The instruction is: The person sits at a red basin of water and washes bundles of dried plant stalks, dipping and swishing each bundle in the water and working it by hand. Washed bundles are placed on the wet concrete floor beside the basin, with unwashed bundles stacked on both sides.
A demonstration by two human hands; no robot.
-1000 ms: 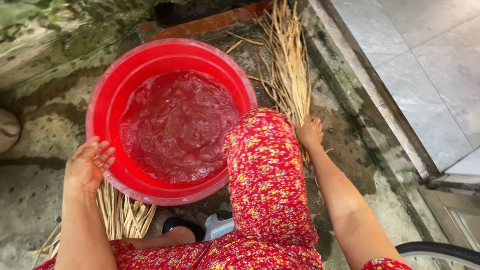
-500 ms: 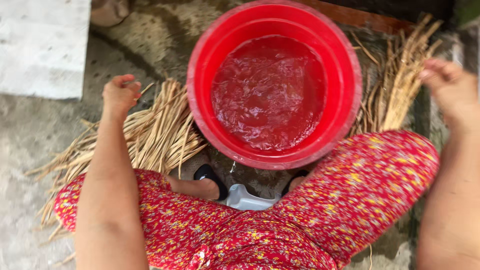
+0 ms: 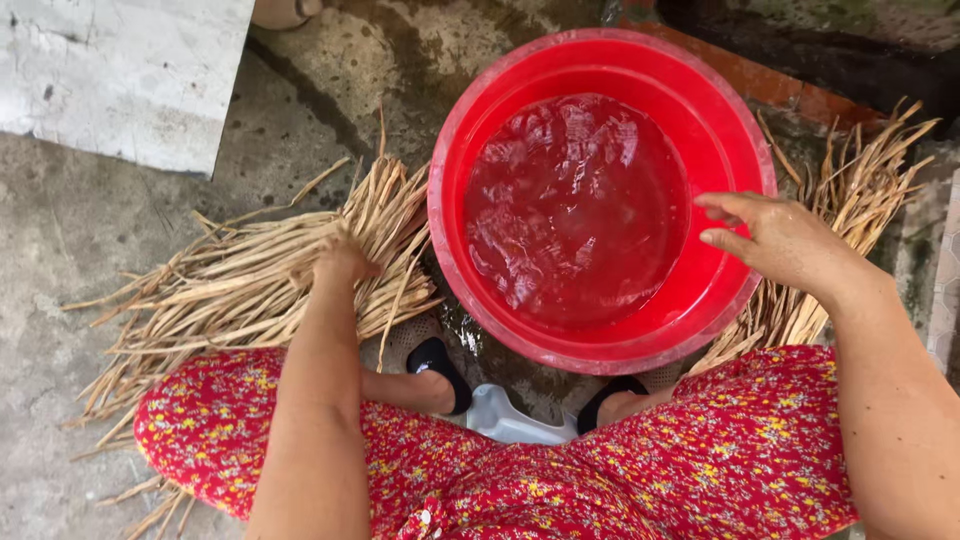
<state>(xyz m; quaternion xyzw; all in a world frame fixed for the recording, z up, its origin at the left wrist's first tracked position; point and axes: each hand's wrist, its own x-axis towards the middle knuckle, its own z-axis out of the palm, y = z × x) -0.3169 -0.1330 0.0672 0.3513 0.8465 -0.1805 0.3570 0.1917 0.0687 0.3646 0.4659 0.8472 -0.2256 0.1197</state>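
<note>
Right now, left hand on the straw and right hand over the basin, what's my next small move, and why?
Probably close the left hand on a bunch of straw and lift it toward the red basin: the water is uncovered, and the right hand hovers empty above it.
</note>
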